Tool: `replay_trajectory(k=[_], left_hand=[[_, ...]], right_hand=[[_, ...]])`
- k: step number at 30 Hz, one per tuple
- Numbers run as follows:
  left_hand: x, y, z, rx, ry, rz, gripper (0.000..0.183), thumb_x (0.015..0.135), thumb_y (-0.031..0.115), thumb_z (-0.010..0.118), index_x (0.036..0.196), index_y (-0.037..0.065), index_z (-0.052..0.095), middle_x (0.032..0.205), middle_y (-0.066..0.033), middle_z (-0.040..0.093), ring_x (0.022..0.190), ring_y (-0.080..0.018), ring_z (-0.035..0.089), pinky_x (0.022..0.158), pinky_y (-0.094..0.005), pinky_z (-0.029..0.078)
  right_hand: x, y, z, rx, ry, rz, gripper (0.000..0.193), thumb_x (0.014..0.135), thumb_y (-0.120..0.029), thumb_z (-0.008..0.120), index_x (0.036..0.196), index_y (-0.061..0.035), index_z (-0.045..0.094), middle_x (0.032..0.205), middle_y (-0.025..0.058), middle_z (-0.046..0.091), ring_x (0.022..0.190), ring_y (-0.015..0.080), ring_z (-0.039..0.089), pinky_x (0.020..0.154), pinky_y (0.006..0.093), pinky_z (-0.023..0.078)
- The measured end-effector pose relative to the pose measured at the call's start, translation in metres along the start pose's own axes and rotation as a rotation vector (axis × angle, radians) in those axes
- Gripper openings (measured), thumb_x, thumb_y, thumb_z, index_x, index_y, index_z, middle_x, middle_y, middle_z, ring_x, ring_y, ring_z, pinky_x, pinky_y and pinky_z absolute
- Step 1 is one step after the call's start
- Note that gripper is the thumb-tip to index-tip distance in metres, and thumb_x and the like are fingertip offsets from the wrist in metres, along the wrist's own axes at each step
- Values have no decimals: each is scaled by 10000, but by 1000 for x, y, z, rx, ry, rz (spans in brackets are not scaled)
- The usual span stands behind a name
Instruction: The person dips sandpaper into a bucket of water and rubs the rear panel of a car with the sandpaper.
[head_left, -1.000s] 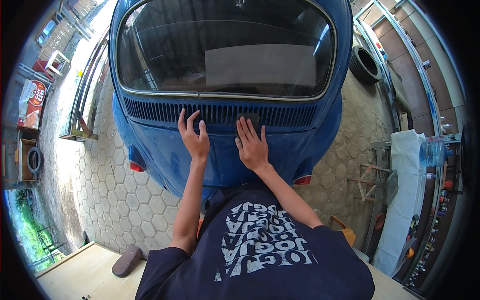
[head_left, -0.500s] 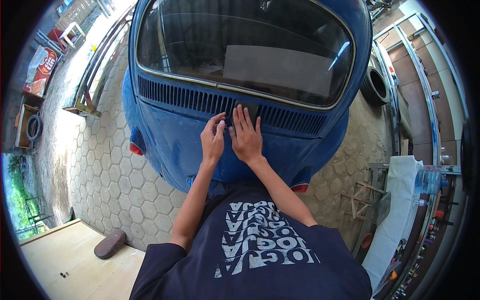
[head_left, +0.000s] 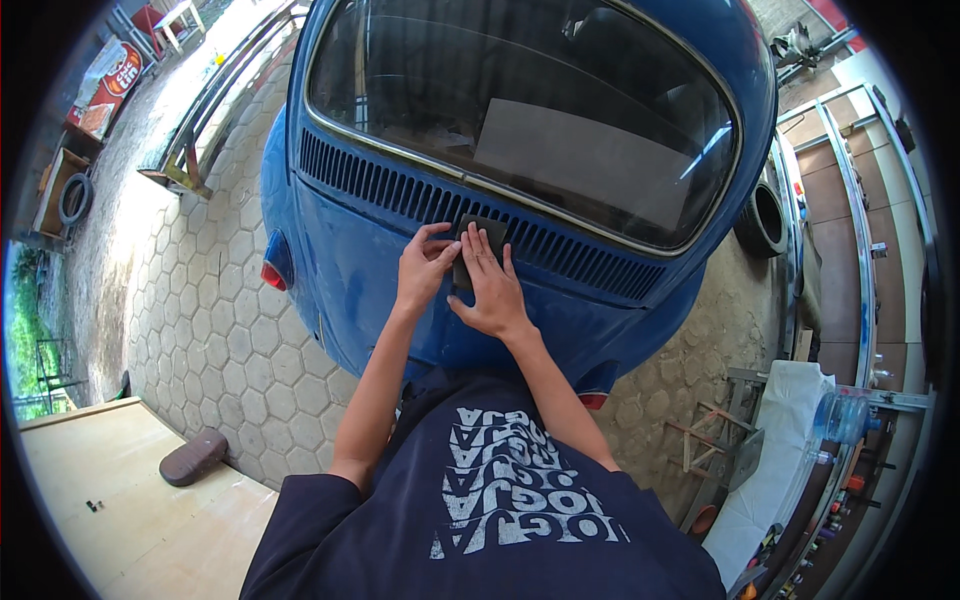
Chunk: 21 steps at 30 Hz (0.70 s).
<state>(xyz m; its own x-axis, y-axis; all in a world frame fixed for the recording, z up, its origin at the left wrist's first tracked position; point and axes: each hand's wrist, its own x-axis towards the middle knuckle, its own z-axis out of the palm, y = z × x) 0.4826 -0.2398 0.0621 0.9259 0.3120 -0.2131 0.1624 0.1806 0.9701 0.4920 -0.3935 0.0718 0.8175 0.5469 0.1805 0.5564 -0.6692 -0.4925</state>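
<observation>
A blue rounded car [head_left: 370, 260] stands in front of me, its slotted vents [head_left: 385, 185] running below the back window. Over the middle of the vents and the panel beneath lies a thin dark grey sheet [head_left: 489, 228], much of it covered by my hands. My right hand [head_left: 492, 295] rests flat on this sheet, fingers stretched upward and thumb out to the left. At the sheet's left edge is my left hand [head_left: 422, 272], its fingers bent and thumb closing toward them. Its fingertips meet the edge there; the grip itself is partly hidden.
A light wooden board [head_left: 130, 490] with a brown oblong pad [head_left: 194, 457] on it lies at lower left. To the right are a tyre [head_left: 765, 220], a metal frame [head_left: 845, 165], a clear plastic bottle [head_left: 845, 417] and a white-covered bench [head_left: 775, 440]. Hexagonal paving [head_left: 225, 340] surrounds the car's left side.
The view has shifted and tilted, so the car appears further right and lower. My left fingertips have come closer to my right hand's fingers; the right hand stays on the sheet.
</observation>
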Motion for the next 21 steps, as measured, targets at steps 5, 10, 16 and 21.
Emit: replay_trajectory(k=[5,10,16,21], left_hand=[[9,3,-3,405,282,381,301,900,57,659,1196,38,613,967,-132,701,873,-219,690,761,-353,548],[8,-3,10,1018,523,717,261,925,52,596,1185,62,618,1311,-175,531,1206,-321,529,999,-443,444],[-18,-58,35,1010,240,563,576,1015,230,416,1525,10,261,1593,-184,239,1488,-337,192,1191,-482,183],[50,5,7,1017,357,515,612,1033,301,337,1553,17,187,1618,-167,194,1506,-316,150,1212,-474,85]], right_hand=[[15,45,-44,-67,405,-43,530,857,-192,614,1371,-71,560,1524,127,425,1444,306,338,1177,516,229],[38,87,-49,-404,649,126,477,927,-250,500,1387,-144,565,1524,75,439,1437,264,361,1171,465,233],[36,95,-43,-298,695,103,487,910,-252,507,1384,-165,572,1498,52,479,1416,250,400,1162,449,242],[34,94,-43,-300,692,102,493,897,-251,516,1378,-162,578,1484,60,495,1404,262,418,1151,441,257]])
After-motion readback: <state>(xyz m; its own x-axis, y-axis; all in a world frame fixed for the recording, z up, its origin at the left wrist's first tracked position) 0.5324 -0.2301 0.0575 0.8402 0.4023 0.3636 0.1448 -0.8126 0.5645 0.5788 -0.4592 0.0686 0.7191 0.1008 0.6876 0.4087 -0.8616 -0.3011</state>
